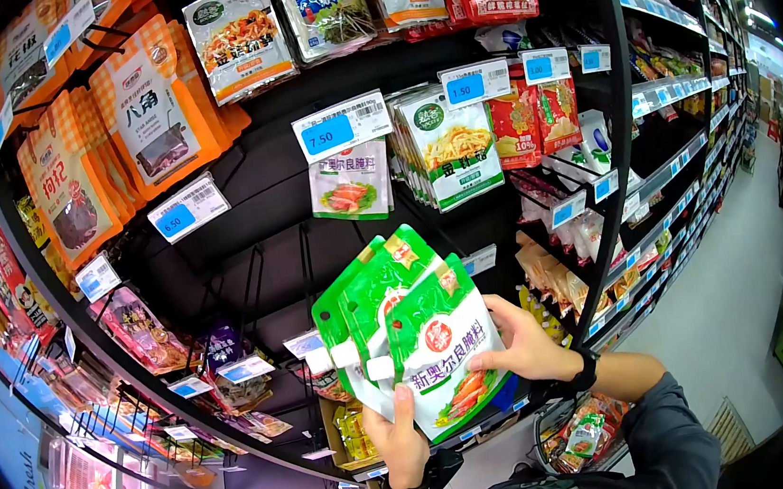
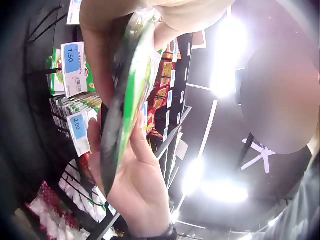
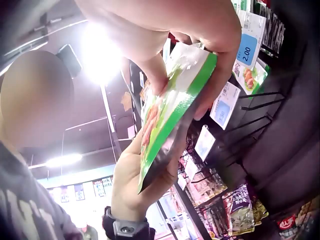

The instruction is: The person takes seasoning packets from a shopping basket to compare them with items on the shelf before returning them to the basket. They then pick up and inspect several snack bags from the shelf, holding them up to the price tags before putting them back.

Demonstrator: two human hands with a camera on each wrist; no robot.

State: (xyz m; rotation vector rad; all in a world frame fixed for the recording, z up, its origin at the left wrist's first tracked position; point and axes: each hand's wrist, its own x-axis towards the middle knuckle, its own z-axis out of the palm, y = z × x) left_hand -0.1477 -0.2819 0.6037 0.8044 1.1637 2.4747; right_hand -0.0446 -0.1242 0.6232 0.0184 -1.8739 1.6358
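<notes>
At 6 o'clock from the middle of the head view, green-and-white marinade pouches point(image 1: 445, 349) are fanned out between two hands, the front one overlapping those toward 10 o'clock. From the pouches, the left hand point(image 1: 398, 442) comes in at about 7 o'clock and the right hand point(image 1: 528, 343) at 3 o'clock. Each pinches the fanned pouches, thumb across the front pouch; the right wrist view shows fingers of the right hand bent behind the pouch edge, but whether the left hand's fingers are spread or pressed together behind, I cannot tell. Black wristbands point(image 1: 579, 370) circle both wrists. Just past 11 o'clock from the pouches, a matching marinade packet point(image 1: 348, 190) hangs behind a 7.50 price tag point(image 1: 338, 128); toward 1 o'clock hangs a row of enoki mushroom packets point(image 1: 458, 147). Orange star anise pouches point(image 1: 154, 117) hang at 10 o'clock, farther away. Down at 4 to 5 o'clock, a basket point(image 1: 538, 441) holds packets.
</notes>
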